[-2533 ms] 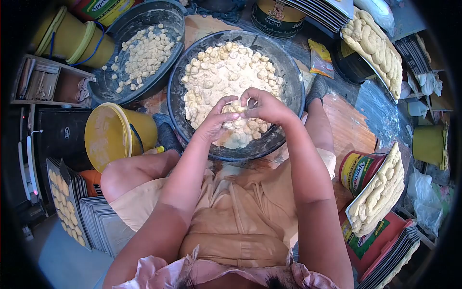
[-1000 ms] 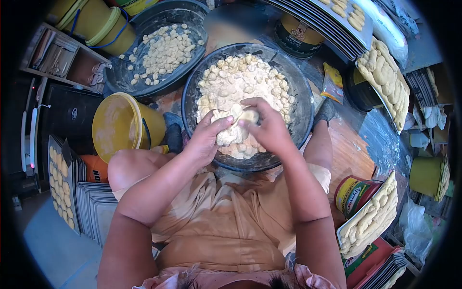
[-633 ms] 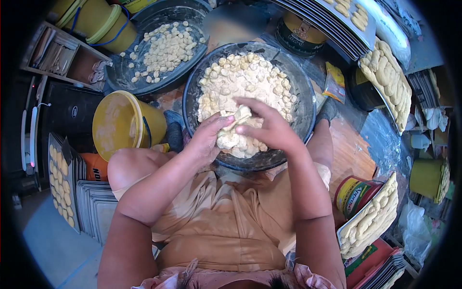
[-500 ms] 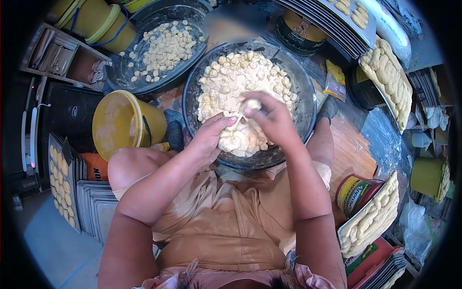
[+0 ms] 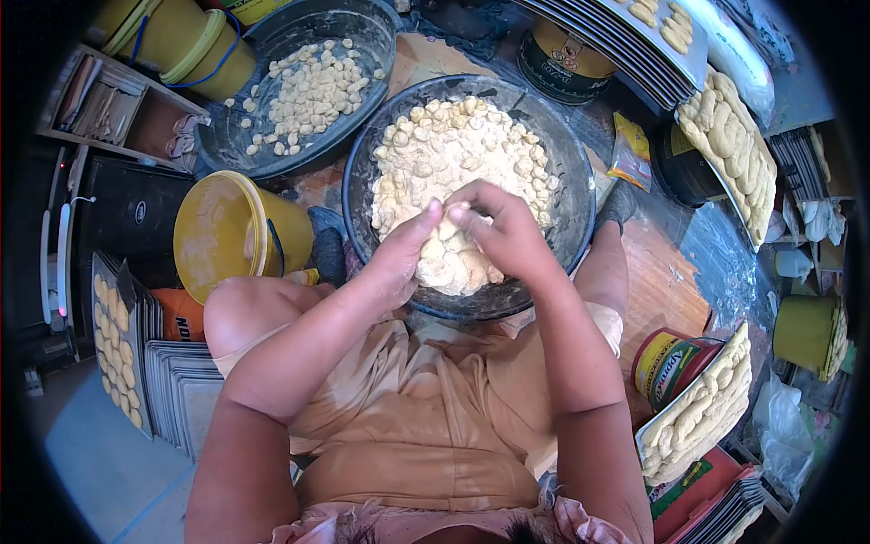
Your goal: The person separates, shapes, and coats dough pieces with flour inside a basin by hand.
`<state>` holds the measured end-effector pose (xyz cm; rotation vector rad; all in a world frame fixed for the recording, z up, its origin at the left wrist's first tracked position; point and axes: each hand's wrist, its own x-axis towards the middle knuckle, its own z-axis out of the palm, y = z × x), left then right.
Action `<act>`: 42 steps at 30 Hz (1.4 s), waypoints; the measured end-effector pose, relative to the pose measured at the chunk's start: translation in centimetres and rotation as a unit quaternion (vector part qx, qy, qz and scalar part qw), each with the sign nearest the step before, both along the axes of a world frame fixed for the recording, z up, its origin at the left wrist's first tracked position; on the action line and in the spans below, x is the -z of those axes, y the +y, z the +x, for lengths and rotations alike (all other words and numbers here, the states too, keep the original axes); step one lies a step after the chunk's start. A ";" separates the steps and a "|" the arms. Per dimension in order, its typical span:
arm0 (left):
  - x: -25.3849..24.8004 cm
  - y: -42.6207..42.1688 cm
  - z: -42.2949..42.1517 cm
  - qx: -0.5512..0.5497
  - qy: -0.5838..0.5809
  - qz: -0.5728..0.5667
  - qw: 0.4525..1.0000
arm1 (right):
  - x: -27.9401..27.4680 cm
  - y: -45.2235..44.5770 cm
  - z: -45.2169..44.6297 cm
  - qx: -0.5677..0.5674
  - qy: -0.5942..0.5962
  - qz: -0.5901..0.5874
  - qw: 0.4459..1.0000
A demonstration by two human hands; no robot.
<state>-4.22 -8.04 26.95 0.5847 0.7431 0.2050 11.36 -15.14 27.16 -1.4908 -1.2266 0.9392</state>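
Over the near side of a round dark basin [image 5: 577,227], my left hand [image 5: 401,254] and my right hand [image 5: 503,231] meet with thumbs and fingers close together. Both are closed on a small pale piece of dough [image 5: 449,227], which is partly covered by the fingers. Directly below lies a bunch of thicker, floured dough pieces [image 5: 453,275]. Across the rest of the basin, many small round dough balls [image 5: 471,107] sit in pale flour [image 5: 458,163], heaped mostly toward the far and side edges.
A second dark basin [image 5: 217,145] with dough balls stands at the far left, near a yellow bucket [image 5: 208,227]. Trays of twisted dough [image 5: 698,408] lean along the right, one against a red-lidded tub [image 5: 666,367]. Stacked metal trays [image 5: 186,385] stand at left.
My right hand has come down and in toward my left. The dough stretched between them before is now bunched at the fingertips.
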 end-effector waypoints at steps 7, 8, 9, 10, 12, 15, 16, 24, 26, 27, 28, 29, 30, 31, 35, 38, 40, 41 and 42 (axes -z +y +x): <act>-0.9 0.2 0.3 0.036 0.021 0.012 0.999 | 0.6 0.7 0.3 0.237 0.180 0.059 0.953; -1.2 0.2 0.3 0.028 0.029 0.008 0.999 | 0.4 0.6 0.6 0.260 0.190 0.057 0.945; -1.4 0.1 0.4 0.019 0.037 0.003 0.999 | 0.6 0.7 0.9 0.279 0.153 0.080 0.945; -1.6 0.1 0.5 0.011 0.045 -0.001 0.999 | 1.0 0.9 1.3 0.297 0.115 0.102 0.942; -0.7 0.4 0.1 0.017 0.033 -0.036 0.999 | 1.4 0.9 2.3 0.281 0.120 0.099 0.947; -0.3 0.3 0.4 -0.013 0.010 -0.052 0.999 | -0.1 0.1 1.7 0.189 -0.184 0.074 0.962; -0.4 0.2 0.5 -0.030 0.003 -0.051 0.998 | -0.7 -0.3 1.6 0.092 -0.128 0.040 0.987; 0.3 1.6 -0.3 -0.019 -0.023 -0.055 0.998 | -1.6 -0.8 -1.5 -0.056 -0.172 0.096 0.979; 1.5 2.0 -0.9 0.007 -0.063 -0.020 0.998 | -1.5 -0.6 -1.4 0.035 -0.082 0.077 0.993; 1.2 2.0 -0.8 0.020 -0.083 -0.003 0.996 | -1.2 -0.5 -1.3 0.060 -0.013 0.065 0.996; 0.7 1.7 -0.7 -0.014 -0.045 -0.006 0.999 | -0.7 -0.5 -1.3 0.085 0.055 0.053 0.993; 0.3 1.6 -0.5 -0.015 -0.045 -0.009 0.999 | -0.4 -0.4 -1.3 0.108 0.124 0.040 0.986; 0.1 1.6 -0.4 -0.017 -0.045 -0.011 0.999 | -0.6 -0.3 -1.0 0.129 0.154 0.048 0.978; -0.2 1.6 -0.4 -0.019 -0.045 -0.015 0.999 | -0.4 -0.2 -0.8 0.126 0.145 0.044 0.980; -1.7 1.0 -0.2 0.037 -0.046 0.052 0.997 | -0.5 -0.1 -0.3 0.122 0.081 0.065 0.987; -0.7 0.9 -0.3 0.052 -0.010 0.060 0.997 | -0.3 -0.1 0.0 0.168 0.117 0.068 0.976; -0.5 1.3 -0.4 0.055 -0.020 0.051 0.997 | -0.8 0.2 0.0 0.236 0.184 0.098 0.949; -0.6 1.2 -0.4 0.044 -0.023 0.041 0.998 | -0.9 0.2 0.4 0.212 0.207 0.086 0.951; -1.3 1.1 -0.3 0.033 -0.027 0.031 0.999 | -0.9 0.2 1.0 0.188 0.231 0.075 0.952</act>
